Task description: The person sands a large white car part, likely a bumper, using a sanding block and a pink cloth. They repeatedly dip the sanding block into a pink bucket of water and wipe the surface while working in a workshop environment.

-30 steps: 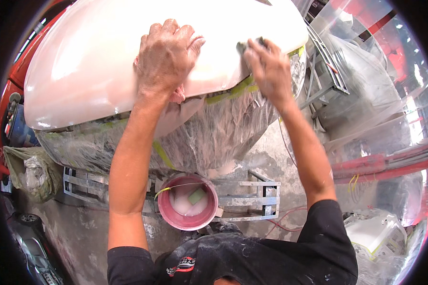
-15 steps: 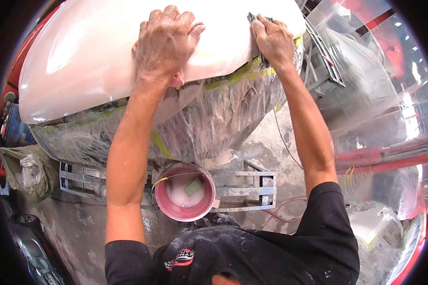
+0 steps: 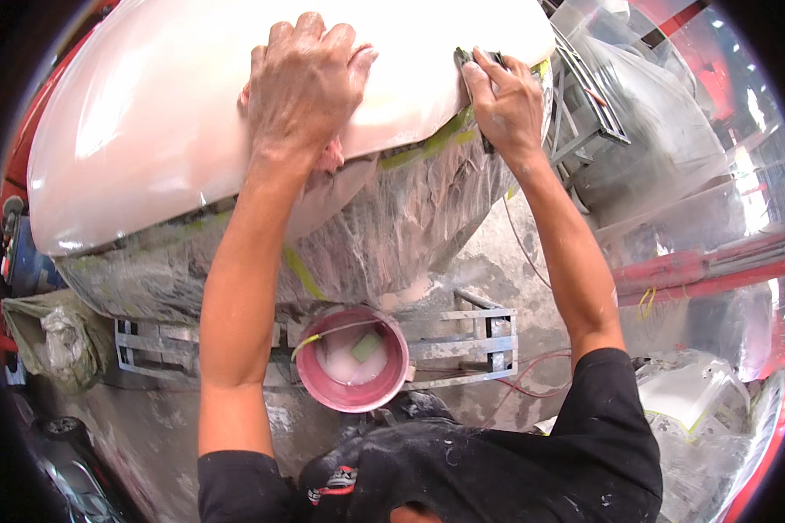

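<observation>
A wet, glossy white-pink car body panel (image 3: pixel 139 148) spans the upper part of the head view. On top of it lies my left hand (image 3: pixel 305 91), fingers curled down over a pink wet cloth (image 3: pixel 331 155), which shows only at the wrist and along the hand's outer side. Farther right, my right hand (image 3: pixel 508 100) pinches a dark folded piece of sandpaper (image 3: pixel 462 59) against the panel near its right end. Most of the sandpaper is hidden under the fingers.
Below the panel hangs clear masking film (image 3: pixel 366 231) with yellow-green tape (image 3: pixel 301 272). A pink bucket (image 3: pixel 397 349) holds cloudy water and a green block (image 3: pixel 366 347). Behind it runs a metal stand (image 3: pixel 462 349). Film-covered red parts (image 3: pixel 706 279) stand at right; a sack (image 3: pixel 61 340) at left.
My right hand has slid slightly nearer with the sandpaper. The left hand stays almost in place on the panel. The view has shifted a little, so the bucket appears farther right.
</observation>
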The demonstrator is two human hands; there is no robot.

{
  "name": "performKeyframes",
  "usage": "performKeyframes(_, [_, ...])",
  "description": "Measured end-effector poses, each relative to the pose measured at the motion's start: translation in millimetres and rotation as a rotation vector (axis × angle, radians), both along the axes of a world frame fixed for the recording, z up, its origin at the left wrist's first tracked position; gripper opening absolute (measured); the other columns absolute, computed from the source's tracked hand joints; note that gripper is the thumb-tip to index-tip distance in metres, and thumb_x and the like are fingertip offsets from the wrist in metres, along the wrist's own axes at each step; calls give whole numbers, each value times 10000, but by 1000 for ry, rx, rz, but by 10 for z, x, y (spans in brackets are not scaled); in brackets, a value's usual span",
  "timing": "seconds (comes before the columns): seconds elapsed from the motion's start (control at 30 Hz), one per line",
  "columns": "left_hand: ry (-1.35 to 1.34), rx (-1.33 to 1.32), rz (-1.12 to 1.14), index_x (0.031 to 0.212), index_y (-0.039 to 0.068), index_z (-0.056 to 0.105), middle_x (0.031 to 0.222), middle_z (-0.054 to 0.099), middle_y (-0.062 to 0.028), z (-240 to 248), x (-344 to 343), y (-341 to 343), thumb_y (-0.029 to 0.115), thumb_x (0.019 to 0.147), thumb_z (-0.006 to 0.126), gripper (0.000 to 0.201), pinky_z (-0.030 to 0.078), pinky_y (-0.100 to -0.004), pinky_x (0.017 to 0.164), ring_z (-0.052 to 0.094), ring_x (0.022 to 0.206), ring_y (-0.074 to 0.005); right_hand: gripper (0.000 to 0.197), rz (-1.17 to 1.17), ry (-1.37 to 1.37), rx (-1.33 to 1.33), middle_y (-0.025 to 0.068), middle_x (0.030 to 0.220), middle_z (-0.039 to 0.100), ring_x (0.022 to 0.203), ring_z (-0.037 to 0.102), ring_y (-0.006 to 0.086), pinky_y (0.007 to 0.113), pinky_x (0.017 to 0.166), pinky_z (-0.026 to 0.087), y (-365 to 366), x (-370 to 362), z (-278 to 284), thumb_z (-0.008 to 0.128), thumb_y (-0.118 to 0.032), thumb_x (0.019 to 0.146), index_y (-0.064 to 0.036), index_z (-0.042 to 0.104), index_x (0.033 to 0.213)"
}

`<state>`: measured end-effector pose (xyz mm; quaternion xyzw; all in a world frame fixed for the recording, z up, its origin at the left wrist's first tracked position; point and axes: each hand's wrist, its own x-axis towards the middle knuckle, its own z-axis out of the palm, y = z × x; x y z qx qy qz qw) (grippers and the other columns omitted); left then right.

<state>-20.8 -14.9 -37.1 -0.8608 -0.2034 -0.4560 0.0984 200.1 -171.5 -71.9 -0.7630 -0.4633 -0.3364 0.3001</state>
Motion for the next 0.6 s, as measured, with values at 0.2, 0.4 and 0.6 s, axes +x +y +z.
performKeyframes(0.2, [-30, 64, -44, 1049, 132, 772, 1058, 693, -66, 4, 96, 8, 407, 950, 713, 298, 547, -467, 882, 659, 1018, -287, 470, -113, 57, -11, 246, 1164, 730, 1137, 678, 395, 538, 983, 524, 283, 697, 318, 565, -484, 974, -187, 758, 1284])
performKeyframes(0.4, [-7, 72, -14, 1065, 115, 770, 1052, 712, -111, 11, 48, 147, 428, 968, 688, 338, 560, -461, 890, 675, 1021, -310, 391, 117, 59, 153, 266, 1347, 597, 1134, 611, 471, 593, 997, 485, -203, -252, -343, 620, -445, 1002, -245, 736, 1317])
performKeyframes(0.6, [88, 60, 1, 1093, 124, 753, 1055, 710, -120, 146, 632, 223, 405, 967, 687, 315, 568, -456, 868, 675, 1010, -316, 378, 224, 289, 136, 281, 1402, 562, 1207, 577, 429, 515, 1034, 434, -1234, -570, -990, 673, -353, 984, -201, 722, 1327])
